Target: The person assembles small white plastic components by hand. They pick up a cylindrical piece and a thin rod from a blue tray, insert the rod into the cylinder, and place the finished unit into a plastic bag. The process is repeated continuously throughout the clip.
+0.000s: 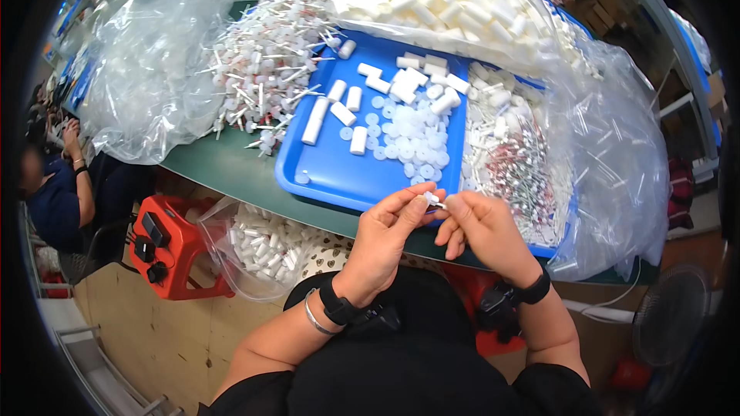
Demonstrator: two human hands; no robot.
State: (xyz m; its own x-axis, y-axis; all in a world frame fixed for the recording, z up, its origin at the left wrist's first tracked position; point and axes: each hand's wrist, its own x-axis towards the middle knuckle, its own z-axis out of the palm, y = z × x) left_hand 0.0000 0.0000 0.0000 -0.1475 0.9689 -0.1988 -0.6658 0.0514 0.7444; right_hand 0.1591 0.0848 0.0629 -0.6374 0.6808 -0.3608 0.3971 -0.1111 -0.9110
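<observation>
Just past the near edge of a blue tray [308, 173], my left hand [385, 227] pinches a small white plastic piece [432, 198] between thumb and fingers. My right hand [487, 233] is closed beside it, thumb and forefinger pressed together at a thin stem by the piece; what they grip is too small to make out. White cylinders [358, 140] and thin translucent discs [416, 135] lie loose in the tray. To the right, a second blue tray holds a heap of thin pins [516, 158] with red and metallic parts and white bits.
Left of the tray, pin-and-disc assemblies [266, 54] are heaped on the green table [208, 173]. A bag of white cylinders [455, 0] stands behind. Clear plastic bags [146, 69] flank both sides. Below are a red stool [173, 243] and another filled bag [266, 250]. Other people sit nearby.
</observation>
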